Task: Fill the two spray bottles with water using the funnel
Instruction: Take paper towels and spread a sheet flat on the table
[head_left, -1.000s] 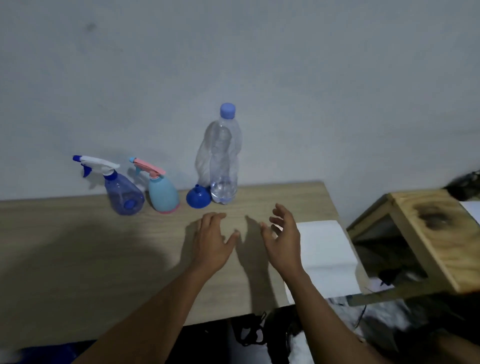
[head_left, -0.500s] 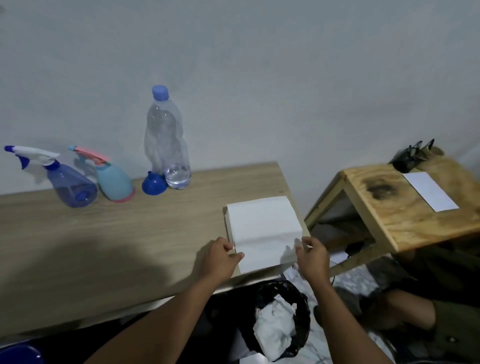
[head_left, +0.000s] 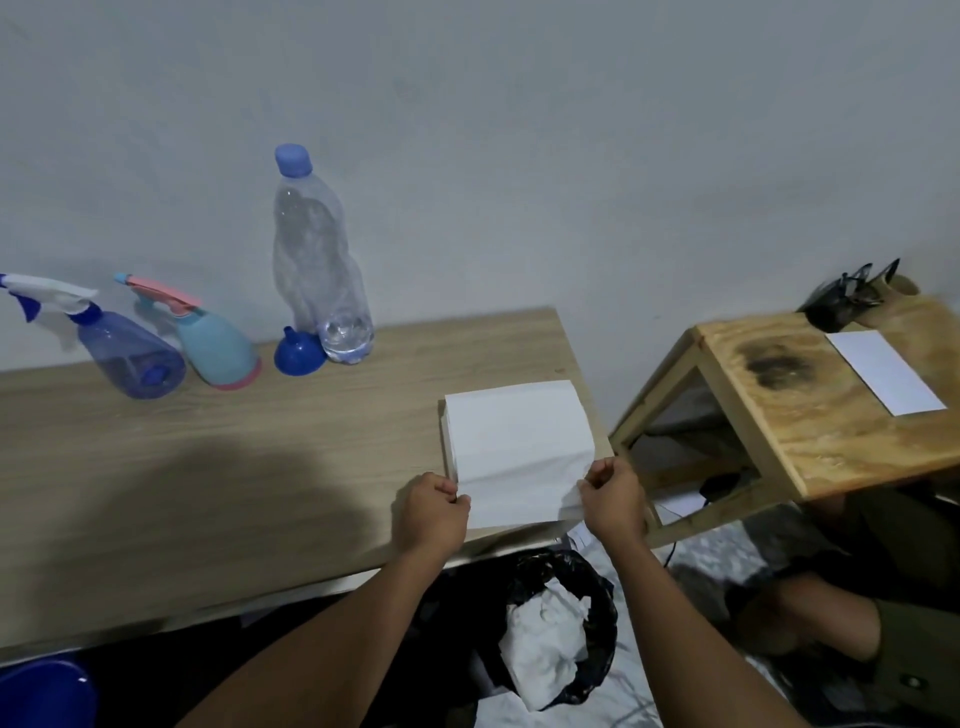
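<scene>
- Below the table edge, a black-lined waste bin (head_left: 597, 613) holds crumpled white paper.
- At the near edge of the pale wood-grain table (head_left: 234, 467), the person's left hand (head_left: 434, 512) and right hand (head_left: 610, 501) each have fingers curled, pinching a near corner of the top sheet of a stack of white tissue paper (head_left: 514, 441); the left hand takes the left corner, the right hand the right.
- The stack lies at the table's right end, well apart from the bottles.
- To the right stands a raw plywood side table (head_left: 810, 415) with a dark scorch mark and a white sheet of paper (head_left: 885, 379) on top.
- Against the grey wall at the back of the table, left to right: a translucent blue spray bottle with a white trigger (head_left: 130, 353), a light-blue spray bottle with a pink trigger (head_left: 218, 348), a small blue plastic funnel (head_left: 298, 353) resting mouth down, and a tall clear plastic water bottle with a blue cap (head_left: 317, 270), water only near its base.
- The funnel touches the water bottle; neither hand is near them.
</scene>
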